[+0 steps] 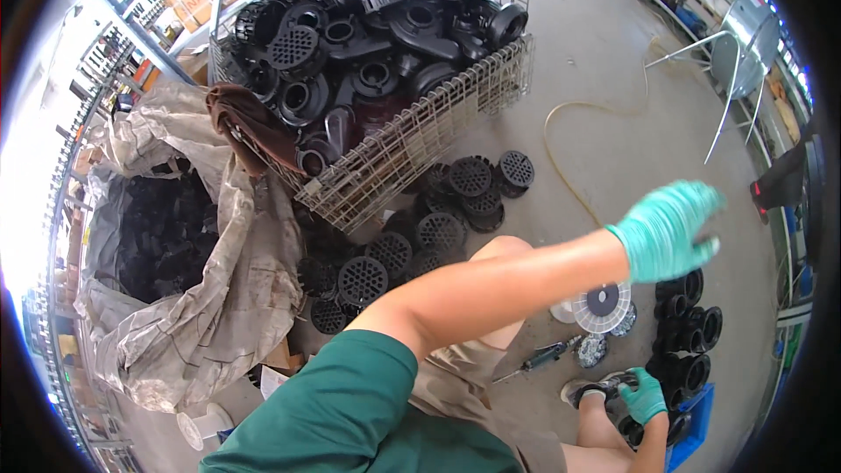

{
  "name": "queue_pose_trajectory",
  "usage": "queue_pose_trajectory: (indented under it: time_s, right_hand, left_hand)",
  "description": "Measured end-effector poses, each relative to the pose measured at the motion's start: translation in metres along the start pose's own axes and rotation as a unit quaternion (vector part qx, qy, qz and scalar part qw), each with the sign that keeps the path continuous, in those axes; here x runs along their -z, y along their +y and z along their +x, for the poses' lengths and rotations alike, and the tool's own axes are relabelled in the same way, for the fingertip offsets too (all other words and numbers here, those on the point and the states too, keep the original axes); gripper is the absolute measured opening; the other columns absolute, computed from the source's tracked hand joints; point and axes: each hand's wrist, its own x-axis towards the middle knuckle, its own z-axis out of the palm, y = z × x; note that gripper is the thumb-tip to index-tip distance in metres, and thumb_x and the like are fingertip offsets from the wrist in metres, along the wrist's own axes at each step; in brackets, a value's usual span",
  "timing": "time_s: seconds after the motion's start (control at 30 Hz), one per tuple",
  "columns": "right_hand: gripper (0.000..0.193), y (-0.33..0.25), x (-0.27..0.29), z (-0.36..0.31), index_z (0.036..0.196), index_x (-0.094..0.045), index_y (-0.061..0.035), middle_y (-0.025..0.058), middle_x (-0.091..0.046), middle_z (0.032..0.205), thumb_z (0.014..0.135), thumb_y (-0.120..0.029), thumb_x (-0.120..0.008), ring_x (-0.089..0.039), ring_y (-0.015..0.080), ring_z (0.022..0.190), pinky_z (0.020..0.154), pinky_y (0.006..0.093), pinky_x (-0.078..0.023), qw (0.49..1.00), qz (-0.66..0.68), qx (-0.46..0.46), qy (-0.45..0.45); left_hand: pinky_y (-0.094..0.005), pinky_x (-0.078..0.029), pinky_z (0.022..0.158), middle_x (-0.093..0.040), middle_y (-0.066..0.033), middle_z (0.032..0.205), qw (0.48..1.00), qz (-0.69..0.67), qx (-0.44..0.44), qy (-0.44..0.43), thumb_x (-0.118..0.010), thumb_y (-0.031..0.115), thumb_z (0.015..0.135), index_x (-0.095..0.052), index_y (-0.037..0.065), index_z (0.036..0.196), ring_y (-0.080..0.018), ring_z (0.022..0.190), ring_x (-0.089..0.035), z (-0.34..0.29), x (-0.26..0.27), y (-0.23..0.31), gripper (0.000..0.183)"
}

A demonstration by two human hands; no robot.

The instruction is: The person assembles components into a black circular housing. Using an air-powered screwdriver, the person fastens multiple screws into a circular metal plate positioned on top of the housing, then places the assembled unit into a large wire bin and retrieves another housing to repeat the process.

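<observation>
My left arm, in a green sleeve, reaches across to the right. Its teal-gloved left hand is raised above the floor, slightly smeared, thumb apart from the fingers and nothing visible in it. Beneath it are a pale round disc with a dark centre and a column of black ribbed fittings. My gloved right hand is low at the right, fingers curled over something dark beside my shoe; what it grips is mostly hidden. A power screwdriver lies near a dish of small metal pieces.
A wire cage heaped with black plastic housings stands at the far left-centre. Before it lie several round black grates. A large woven sack is left; a blue crate, hose and metal stool are right.
</observation>
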Motion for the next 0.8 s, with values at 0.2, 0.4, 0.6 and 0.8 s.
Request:
queue_pose_trajectory:
  time_s: [0.2, 0.4, 0.6, 0.8]
  right_hand:
    - [0.037, 0.037, -0.015, 0.032, 0.118, -0.065, -0.0008, 0.017, -0.074, 0.097, 0.086, -0.016, -0.074, -0.071, 0.0247, 0.083, 0.078, 0.0371, -0.056, 0.999, 0.026, 0.015, 0.045]
    - [0.039, -0.003, 0.0, 0.037, 0.118, -0.065, -0.0007, 0.018, -0.074, 0.1, 0.085, -0.019, -0.076, -0.073, 0.0276, 0.088, 0.081, 0.0378, -0.057, 0.997, 0.083, -0.001, 0.006]
    - [0.039, 0.022, -0.008, 0.062, 0.118, -0.064, 0.0017, 0.0189, -0.074, 0.104, 0.085, -0.017, -0.075, -0.072, 0.0261, 0.091, 0.082, 0.037, -0.056, 0.998, 0.061, -0.01, -0.009]
    - [0.038, 0.009, -0.006, 0.061, 0.116, -0.065, 0.0017, 0.0186, -0.074, 0.102, 0.084, -0.017, -0.076, -0.072, 0.026, 0.089, 0.081, 0.0364, -0.057, 0.996, 0.075, -0.047, -0.01]
  left_hand:
    - [-0.0402, -0.054, 0.094, -0.068, -0.0176, 0.121, 0.973, 0.141, 0.18, -0.028, -0.072, 0.025, 0.089, -0.063, 0.002, 0.124, -0.0307, 0.108, -0.069, -0.047, 0.136, -0.06, 0.043]
    - [-0.0349, -0.05, 0.101, -0.067, -0.0128, 0.126, 0.885, 0.226, 0.397, 0.092, -0.072, 0.017, 0.093, -0.058, 0.001, 0.133, -0.0205, 0.114, -0.065, -0.162, 0.301, -0.155, 0.045]
    - [-0.0412, -0.053, 0.095, -0.069, -0.0222, 0.117, 0.796, 0.414, 0.363, 0.25, -0.074, 0.021, 0.086, -0.064, 0.0, 0.122, -0.0344, 0.109, -0.068, -0.2, 0.44, -0.222, 0.043]
    - [-0.0489, -0.051, 0.099, -0.057, -0.0207, 0.132, 0.615, 0.603, 0.428, 0.274, -0.075, 0.027, 0.081, -0.048, 0.013, 0.142, -0.0391, 0.12, -0.058, -0.149, 0.485, -0.203, 0.068]
